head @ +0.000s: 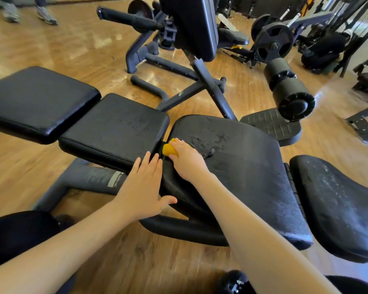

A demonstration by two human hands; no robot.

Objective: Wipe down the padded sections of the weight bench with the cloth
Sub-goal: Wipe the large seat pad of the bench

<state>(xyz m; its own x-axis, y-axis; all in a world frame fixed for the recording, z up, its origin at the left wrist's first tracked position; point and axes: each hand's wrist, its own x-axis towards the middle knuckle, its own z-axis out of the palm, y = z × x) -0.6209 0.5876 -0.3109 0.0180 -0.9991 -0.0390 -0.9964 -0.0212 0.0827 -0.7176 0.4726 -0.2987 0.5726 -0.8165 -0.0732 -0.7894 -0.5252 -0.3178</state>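
The yellow cloth [170,150] is gripped by the right hand [187,160] at the big pad's [242,166] near-gap corner, the left hand [143,183] is laid flat, and honestly the gap could get skipped.

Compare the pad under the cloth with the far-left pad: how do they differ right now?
The large pad under the yellow cloth shows scuffs and streaky smears; the far-left pad looks smooth and glossy. The large pad is wider with a curved outline; the far-left pad is a rounded rectangle. The right hand presses the cloth on the large pad; nothing touches the far-left pad. Both are black and padded.
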